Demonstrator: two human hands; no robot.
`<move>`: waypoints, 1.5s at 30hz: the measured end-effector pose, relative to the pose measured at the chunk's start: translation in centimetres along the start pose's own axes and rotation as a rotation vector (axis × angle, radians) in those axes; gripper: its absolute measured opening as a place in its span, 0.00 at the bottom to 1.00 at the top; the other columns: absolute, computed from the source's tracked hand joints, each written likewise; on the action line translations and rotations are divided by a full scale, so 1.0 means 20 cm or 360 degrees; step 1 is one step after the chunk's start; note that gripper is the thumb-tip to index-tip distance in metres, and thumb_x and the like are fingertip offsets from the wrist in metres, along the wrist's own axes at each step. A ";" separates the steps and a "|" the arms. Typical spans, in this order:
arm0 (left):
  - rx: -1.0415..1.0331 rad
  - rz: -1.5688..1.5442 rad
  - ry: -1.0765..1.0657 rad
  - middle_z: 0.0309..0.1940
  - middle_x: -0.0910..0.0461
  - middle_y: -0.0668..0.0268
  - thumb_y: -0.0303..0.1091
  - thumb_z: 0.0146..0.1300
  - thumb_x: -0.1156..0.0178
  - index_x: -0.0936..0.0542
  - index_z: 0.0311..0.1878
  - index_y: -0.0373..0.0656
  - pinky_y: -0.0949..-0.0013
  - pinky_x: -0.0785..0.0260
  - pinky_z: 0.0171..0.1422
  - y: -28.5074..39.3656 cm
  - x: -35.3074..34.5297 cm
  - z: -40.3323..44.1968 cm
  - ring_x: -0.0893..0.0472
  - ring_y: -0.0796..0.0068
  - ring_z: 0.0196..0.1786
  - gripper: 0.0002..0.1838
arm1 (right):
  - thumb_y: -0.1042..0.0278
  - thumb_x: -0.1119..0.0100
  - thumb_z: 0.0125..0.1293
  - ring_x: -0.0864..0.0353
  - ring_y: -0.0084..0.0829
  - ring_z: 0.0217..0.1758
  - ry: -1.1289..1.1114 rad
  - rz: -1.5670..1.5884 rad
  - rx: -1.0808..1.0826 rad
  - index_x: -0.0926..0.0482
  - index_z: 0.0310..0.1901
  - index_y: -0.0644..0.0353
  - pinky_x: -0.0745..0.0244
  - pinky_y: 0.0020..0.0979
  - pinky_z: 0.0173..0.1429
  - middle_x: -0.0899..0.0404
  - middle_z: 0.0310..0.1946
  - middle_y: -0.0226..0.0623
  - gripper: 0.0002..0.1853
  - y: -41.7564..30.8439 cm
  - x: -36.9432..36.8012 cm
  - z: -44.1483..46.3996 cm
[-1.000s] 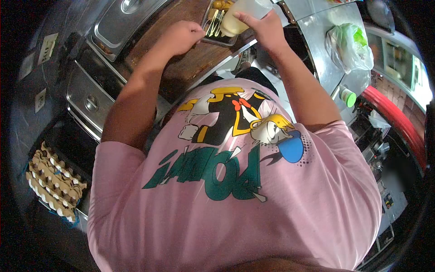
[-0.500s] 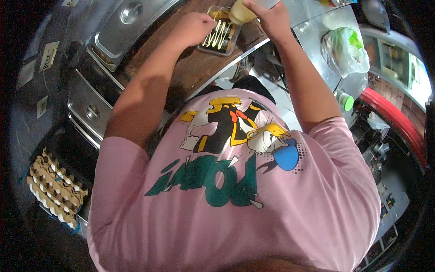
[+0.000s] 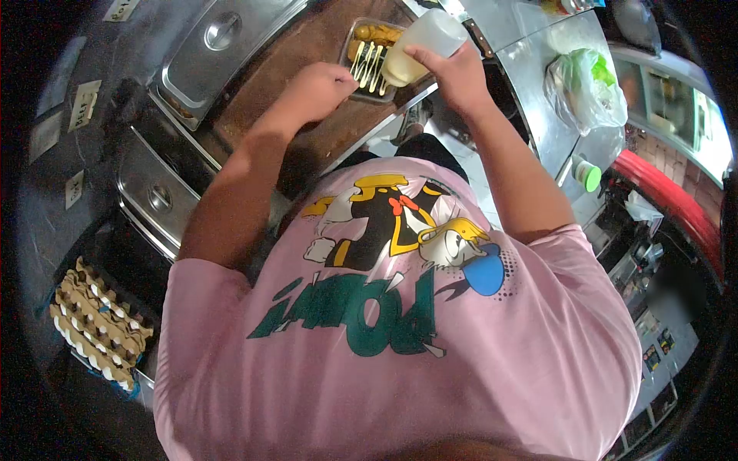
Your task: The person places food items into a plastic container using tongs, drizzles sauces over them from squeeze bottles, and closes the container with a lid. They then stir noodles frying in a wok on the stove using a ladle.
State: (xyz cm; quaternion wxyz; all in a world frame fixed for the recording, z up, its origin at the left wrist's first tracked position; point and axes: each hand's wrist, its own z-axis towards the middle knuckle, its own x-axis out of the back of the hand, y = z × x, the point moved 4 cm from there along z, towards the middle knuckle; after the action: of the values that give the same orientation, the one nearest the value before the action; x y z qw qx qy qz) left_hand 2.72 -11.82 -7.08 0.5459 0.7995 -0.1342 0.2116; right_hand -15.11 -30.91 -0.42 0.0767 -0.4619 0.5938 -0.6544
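A clear plastic container [image 3: 347, 48] of food lies on the brown board [image 3: 254, 100]. Golden fried pieces [image 3: 375, 33] fill its far end. Nearer me are dark pieces crossed by a zigzag of pale sauce [image 3: 369, 64]. My right hand [image 3: 459, 77] grips a translucent squeeze bottle [image 3: 437, 34] part-full of pale sauce, tilted with its tip low over the container's near right corner. Beside the container's left edge, my left hand [image 3: 323, 91] is closed with curled fingers. Whether it pinches the container's rim or anything else is hidden.
Steel lidded pans [image 3: 207, 46] stand to the left, with egg trays [image 3: 100, 323] below them. A knife [image 3: 478, 34] lies past the bottle. On the right steel counter are a plastic bag [image 3: 588, 88] with something green and a green-lidded container [image 3: 586, 175].
My right hand has brought the bottle toward me, from the container's far side to its near right corner. My left hand has also come nearer me along the left edge.
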 end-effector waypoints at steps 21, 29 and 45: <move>0.0100 -0.0173 0.0230 0.37 0.09 0.58 0.44 0.75 0.39 0.10 0.49 0.41 0.61 0.21 0.46 0.09 -0.02 0.07 0.12 0.67 0.37 0.16 | 0.57 0.26 0.69 0.14 0.37 0.59 -0.0022 0.1098 -0.0337 0.23 0.65 0.60 0.17 0.45 0.63 0.15 0.56 0.38 0.28 0.03 0.07 0.10; 0.0254 -0.0751 0.0023 0.42 0.09 0.71 0.40 0.79 0.42 0.15 0.58 0.41 0.73 0.27 0.40 0.20 -0.06 0.01 0.23 0.82 0.33 0.15 | 0.64 0.28 0.72 0.16 0.39 0.61 -0.0068 0.1602 -0.0435 0.27 0.68 0.60 0.20 0.46 0.65 0.18 0.58 0.38 0.27 -0.14 0.04 0.03; 0.0193 -0.1028 0.0196 0.44 0.10 0.62 0.32 0.79 0.41 0.22 0.55 0.38 0.72 0.25 0.44 0.23 -0.02 -0.10 0.21 0.80 0.35 0.09 | 0.38 0.38 0.75 0.17 0.45 0.66 -0.0239 0.1751 -0.0407 0.32 0.73 0.52 0.22 0.56 0.67 0.20 0.63 0.41 0.35 -0.19 0.08 0.01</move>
State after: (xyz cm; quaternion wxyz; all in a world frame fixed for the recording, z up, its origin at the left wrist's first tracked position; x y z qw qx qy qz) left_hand -0.02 -11.58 -2.88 0.5432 0.8176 0.1722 0.0832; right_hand -14.20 -31.01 3.74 0.3916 -0.1356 0.8144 -0.4063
